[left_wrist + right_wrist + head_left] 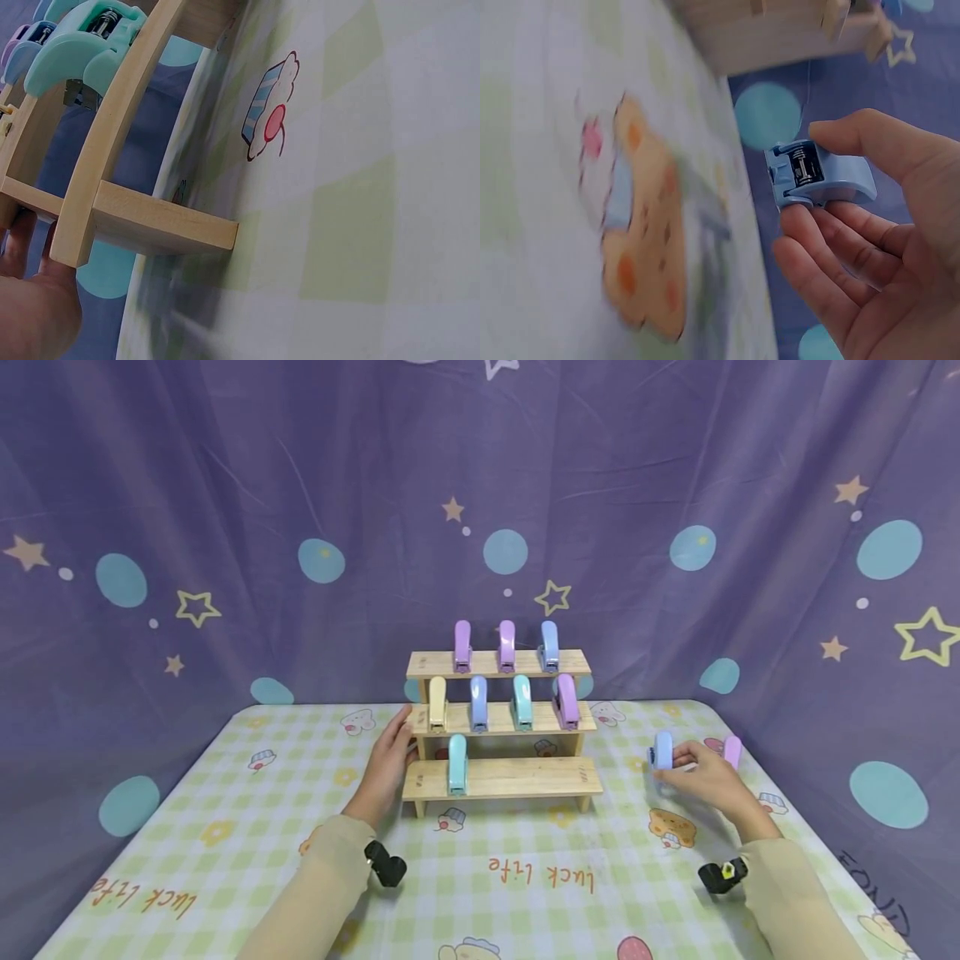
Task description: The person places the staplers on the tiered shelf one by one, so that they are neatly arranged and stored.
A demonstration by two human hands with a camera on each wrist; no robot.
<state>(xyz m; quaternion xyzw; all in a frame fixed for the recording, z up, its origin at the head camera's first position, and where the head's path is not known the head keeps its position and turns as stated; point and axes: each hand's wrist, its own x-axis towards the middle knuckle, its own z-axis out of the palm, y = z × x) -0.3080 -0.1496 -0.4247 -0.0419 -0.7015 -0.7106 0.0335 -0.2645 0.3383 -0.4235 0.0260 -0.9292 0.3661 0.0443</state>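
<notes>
At the right, my right hand [701, 772] pinches a blue stapler [832, 176] between thumb and fingers, held above the cloth. Close behind that hand stands a purple stapler [732, 752], partly hidden. My left hand [386, 768] grips the left end of a three-tier wooden stand [517, 779]; in the left wrist view its fingers [19, 244] reach behind the wood. On the bottom tier, toward the left, is a teal stapler [457, 766]. The middle tier holds a yellow stapler [437, 703] and blue, teal and purple ones. Two purple staplers and a blue stapler [550, 646] stand on top.
A green-and-white checked cloth [262, 827] with printed cartoons covers the table. Behind it hangs a purple curtain [375, 477] with stars and dots. Black wrist cameras are strapped at both sleeves.
</notes>
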